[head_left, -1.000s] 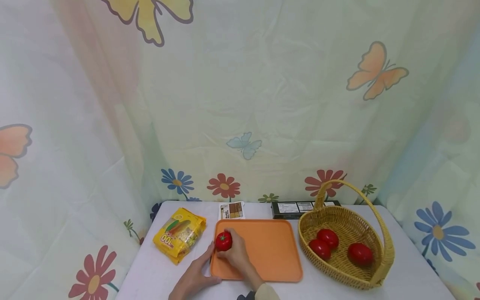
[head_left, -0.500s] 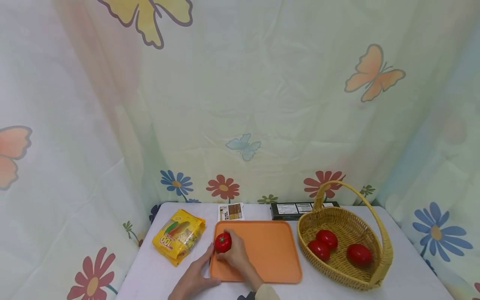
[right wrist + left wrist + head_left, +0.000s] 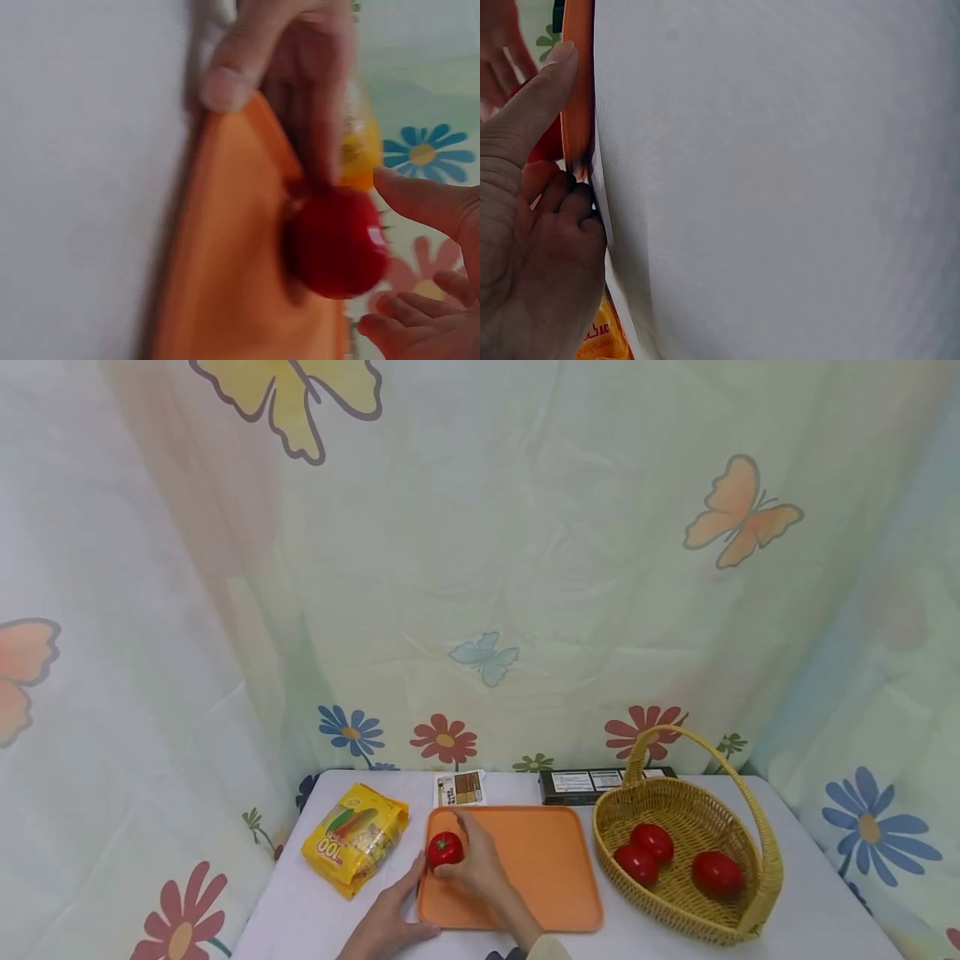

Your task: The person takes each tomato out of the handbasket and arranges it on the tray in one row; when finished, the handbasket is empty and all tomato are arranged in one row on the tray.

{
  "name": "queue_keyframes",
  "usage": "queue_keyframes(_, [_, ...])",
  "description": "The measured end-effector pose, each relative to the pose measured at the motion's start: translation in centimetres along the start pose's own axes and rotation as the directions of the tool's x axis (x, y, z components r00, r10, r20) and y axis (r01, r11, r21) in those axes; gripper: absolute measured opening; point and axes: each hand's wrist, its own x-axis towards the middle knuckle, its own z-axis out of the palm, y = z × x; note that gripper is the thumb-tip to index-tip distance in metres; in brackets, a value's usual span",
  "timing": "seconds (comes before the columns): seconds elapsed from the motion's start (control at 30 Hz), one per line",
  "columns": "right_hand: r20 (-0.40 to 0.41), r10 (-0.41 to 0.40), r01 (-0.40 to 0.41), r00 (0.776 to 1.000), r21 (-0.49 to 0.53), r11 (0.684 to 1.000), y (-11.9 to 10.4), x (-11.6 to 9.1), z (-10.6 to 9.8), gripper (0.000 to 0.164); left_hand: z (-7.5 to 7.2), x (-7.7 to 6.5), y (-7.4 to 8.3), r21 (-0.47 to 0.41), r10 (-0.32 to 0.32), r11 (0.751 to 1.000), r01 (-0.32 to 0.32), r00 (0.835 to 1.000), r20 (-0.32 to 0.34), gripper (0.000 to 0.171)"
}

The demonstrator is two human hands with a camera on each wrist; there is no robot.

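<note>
A red tomato [image 3: 445,850] with a green stem top sits on the left part of an orange tray [image 3: 540,877]. My left hand [image 3: 388,917] holds the tray's near left corner; in the left wrist view its thumb [image 3: 544,101] lies over the tray edge while the other fingers bend around the corner. Just right of the tomato is my right hand [image 3: 486,870]. In the right wrist view this hand's thumb and fingers [image 3: 424,199] are spread, with a gap between them and the tomato [image 3: 339,244].
Right of the tray stands a wicker basket [image 3: 693,802] with a tall handle, holding three red egg-shaped items [image 3: 717,872]. A yellow bag [image 3: 356,839] lies to the left. Behind the tray are a small printed card [image 3: 460,788] and a black box [image 3: 573,785].
My right hand has let go of the tomato; its fingers have spread and shifted slightly right. The tomato stays on the tray, and the left hand keeps its hold. The head view tilts up slightly.
</note>
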Motion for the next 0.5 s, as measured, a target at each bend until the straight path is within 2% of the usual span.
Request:
queue_keyframes(0.17, [0.046, -0.097, 0.100, 0.994, -0.059, 0.993, -2.9, -0.6, -2.5, 0.091, 0.0, -0.1, -0.1, 0.005, 0.015, 1.000, -0.015, 1.000, 0.002, 0.122])
queue_keyframes(0.27, [0.071, -0.170, 0.173, 0.983, -0.036, 0.984, -4.5, -1.2, -4.3, 0.082, 0.0, -0.2, -0.2, 0.009, 0.040, 0.999, -0.040, 0.999, 0.009, 0.122])
queue_keyframes(0.43, [0.022, -0.320, 0.319, 0.947, 0.015, 0.948, -6.8, -2.1, -7.1, 0.054, 0.1, -0.2, -0.2, 0.012, 0.049, 0.999, -0.049, 0.999, 0.015, 0.122])
queue_keyframes(0.5, [-0.008, -0.378, 0.378, 0.926, 0.021, 0.926, -7.4, -2.5, -8.2, 0.047, 0.0, -0.1, -0.2, 0.010, 0.048, 0.999, -0.048, 0.999, 0.016, 0.123])
